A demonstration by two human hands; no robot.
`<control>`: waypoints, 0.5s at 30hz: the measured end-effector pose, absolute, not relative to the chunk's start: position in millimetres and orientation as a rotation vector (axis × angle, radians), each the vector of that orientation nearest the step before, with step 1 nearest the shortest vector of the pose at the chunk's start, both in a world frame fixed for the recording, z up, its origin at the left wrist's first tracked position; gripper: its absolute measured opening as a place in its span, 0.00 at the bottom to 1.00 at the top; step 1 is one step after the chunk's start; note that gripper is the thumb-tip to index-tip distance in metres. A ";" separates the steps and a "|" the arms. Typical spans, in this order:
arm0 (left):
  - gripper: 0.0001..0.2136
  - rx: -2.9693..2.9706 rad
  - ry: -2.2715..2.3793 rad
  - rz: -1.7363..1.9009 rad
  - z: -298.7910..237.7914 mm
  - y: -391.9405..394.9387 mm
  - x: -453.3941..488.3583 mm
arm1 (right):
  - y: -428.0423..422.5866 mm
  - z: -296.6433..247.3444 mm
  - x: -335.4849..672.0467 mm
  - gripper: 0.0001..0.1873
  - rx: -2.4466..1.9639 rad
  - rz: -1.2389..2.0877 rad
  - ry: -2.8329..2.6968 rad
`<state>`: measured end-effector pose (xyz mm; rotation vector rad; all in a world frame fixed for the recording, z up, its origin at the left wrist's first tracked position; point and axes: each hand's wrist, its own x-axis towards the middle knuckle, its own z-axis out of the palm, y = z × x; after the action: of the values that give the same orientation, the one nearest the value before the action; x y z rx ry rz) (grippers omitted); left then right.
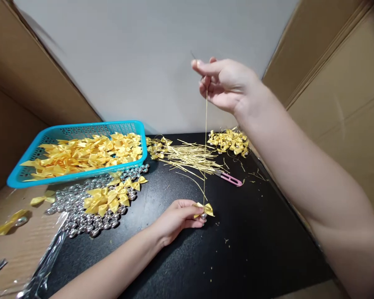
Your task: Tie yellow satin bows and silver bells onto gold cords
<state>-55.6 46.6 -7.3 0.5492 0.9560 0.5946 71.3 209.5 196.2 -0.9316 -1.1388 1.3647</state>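
Low over the black table, my left hand pinches a yellow ribbon bow with a silver bead under its knot. A gold thread runs straight up from the bow to my right hand, raised high in front of the wall. Thumb and fingers of that hand are closed on a thin needle, whose tip sticks out to the upper left. A loose gold strand curves away from the bow to the left.
At the left a blue basket holds many yellow bows. Silver beads and more bows lie before it. Cut gold cords, pink thread snips and a pile of beaded bows sit further back. Cardboard walls flank the table.
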 end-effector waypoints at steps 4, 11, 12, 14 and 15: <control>0.10 0.532 0.970 0.633 -7.4 46.9 -55.6 | 165.3 223.1 73.6 0.18 -0.787 1.424 -1.037; 0.09 0.488 0.955 0.673 -7.4 47.0 -55.3 | 142.4 233.2 68.6 0.36 -0.671 1.402 -1.101; 0.08 0.470 0.948 0.686 -6.6 46.8 -55.1 | 144.1 234.8 66.8 0.36 -0.683 1.370 -1.060; 0.07 0.441 0.927 0.718 -4.6 46.4 -55.2 | 147.7 236.1 73.2 0.37 -0.726 1.234 -0.975; 0.07 0.431 0.912 0.732 -3.3 46.3 -55.4 | 147.6 234.2 85.2 0.38 -0.778 1.173 -0.969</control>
<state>-55.4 46.3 -3.3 0.4314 0.9120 0.7323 85.2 147.6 234.2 -0.7777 -0.9688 1.1730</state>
